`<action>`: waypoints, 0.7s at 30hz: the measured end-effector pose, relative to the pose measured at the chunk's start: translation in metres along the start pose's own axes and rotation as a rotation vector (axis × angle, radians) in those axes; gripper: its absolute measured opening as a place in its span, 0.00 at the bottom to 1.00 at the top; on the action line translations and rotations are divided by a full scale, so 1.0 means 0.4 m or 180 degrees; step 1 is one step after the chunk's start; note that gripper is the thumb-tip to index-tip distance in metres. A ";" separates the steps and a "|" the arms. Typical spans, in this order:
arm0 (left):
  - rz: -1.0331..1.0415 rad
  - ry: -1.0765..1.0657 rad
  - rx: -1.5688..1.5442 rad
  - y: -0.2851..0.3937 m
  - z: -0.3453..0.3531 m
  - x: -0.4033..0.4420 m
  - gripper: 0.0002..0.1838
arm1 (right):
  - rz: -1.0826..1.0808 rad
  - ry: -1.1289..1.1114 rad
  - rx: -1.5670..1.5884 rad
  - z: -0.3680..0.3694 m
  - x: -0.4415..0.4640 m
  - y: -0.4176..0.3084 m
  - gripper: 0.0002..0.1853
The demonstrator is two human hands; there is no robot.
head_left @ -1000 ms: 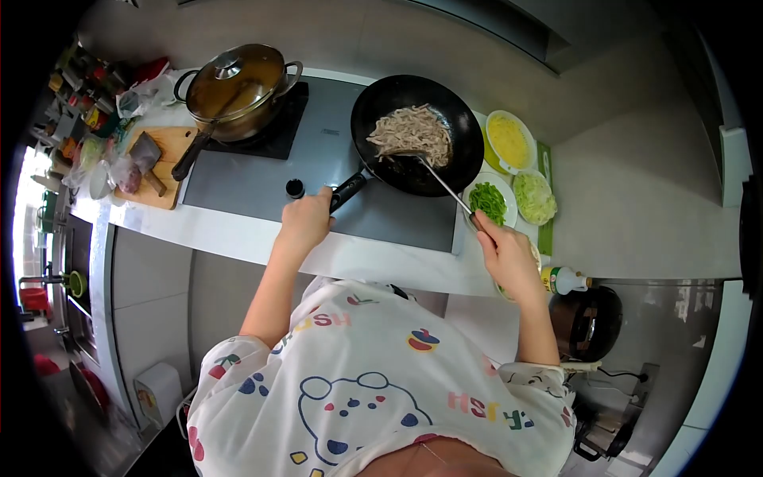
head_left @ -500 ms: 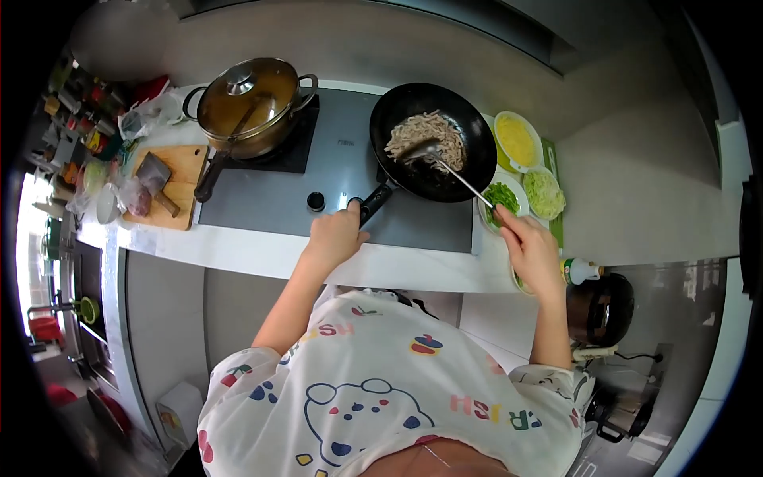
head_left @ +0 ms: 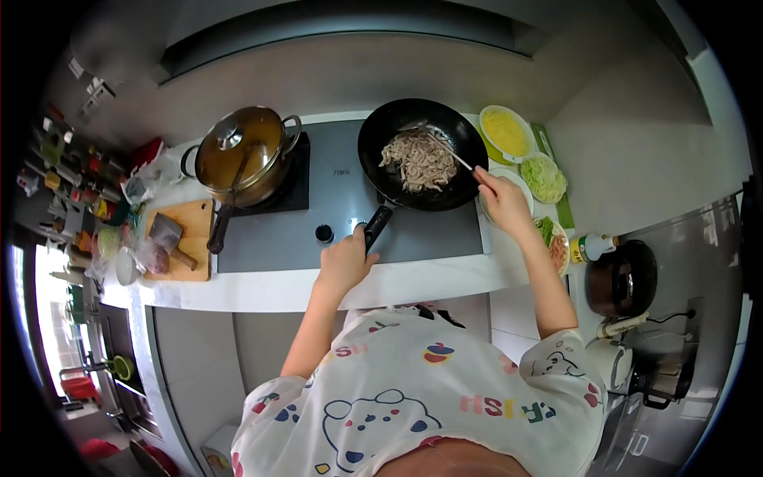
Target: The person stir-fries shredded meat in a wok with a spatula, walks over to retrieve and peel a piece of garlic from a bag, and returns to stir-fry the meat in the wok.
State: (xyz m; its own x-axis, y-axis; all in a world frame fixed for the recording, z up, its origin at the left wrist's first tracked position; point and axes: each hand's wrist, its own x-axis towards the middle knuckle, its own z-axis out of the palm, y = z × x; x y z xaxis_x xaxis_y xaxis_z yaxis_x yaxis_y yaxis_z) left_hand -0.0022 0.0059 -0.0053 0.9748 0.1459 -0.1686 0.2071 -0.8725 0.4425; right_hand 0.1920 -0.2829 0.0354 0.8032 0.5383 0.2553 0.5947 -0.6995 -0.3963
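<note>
Wok (head_left: 377,141), black, one: standing on the right part of the hob (head_left: 342,199), handle toward the person. Contents: pale, cooked-looking meat strips (head_left: 421,165), loosely heaped, bare metal around them.

Wok handle (head_left: 377,228): wrapped by the fingers of the left hand (head_left: 346,260), thumb laid along its near end; no gap seen.

Metal ladle (head_left: 451,151), one: its grip closed in the fingers of the right hand (head_left: 506,205), just beside the wok's right rim. Change noted: half a second ago its head lay at the left of the heap; now it sits at the far side, and the strips spread nearer the handle. Judged effect: the stirring now works the heap from behind.

Containers, right: oval dish (head_left: 485,117), yellow shreds; beside it, pale green shreds (head_left: 544,180), vessel mostly covered; white plate (head_left: 520,178), largely behind the right hand, contents cannot be told; nearer plate (head_left: 565,256), green pieces and something pinkish.

Containers, left: pot (head_left: 258,189), two-looped, glass lid (head_left: 266,131) on, contents unclear; beyond it, cutting board (head_left: 200,222) bearing a cleaver (head_left: 164,232); white bowl (head_left: 126,268), contents unreadable.
</note>
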 end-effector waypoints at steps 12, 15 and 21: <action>-0.0303 -0.0122 -0.0216 0.017 0.007 0.009 0.34 | 0.0970 0.0334 0.1272 0.008 -0.112 0.024 0.19; -0.0220 -0.0041 -0.0222 0.008 0.016 0.011 0.35 | 0.1115 0.0234 0.1428 0.039 -0.144 0.034 0.20; -0.0464 -0.0107 -0.0261 0.029 0.008 0.015 0.36 | 0.1385 0.0129 0.1624 0.004 -0.188 0.031 0.22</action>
State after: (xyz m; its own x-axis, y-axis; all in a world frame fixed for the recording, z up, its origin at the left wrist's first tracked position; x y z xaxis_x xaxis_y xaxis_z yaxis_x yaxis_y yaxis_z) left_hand 0.0060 -0.0050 -0.0041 0.9309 0.2513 -0.2650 0.3536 -0.8020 0.4814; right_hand 0.1387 -0.3314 0.0099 0.9726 0.2326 0.0070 0.1336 -0.5335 -0.8352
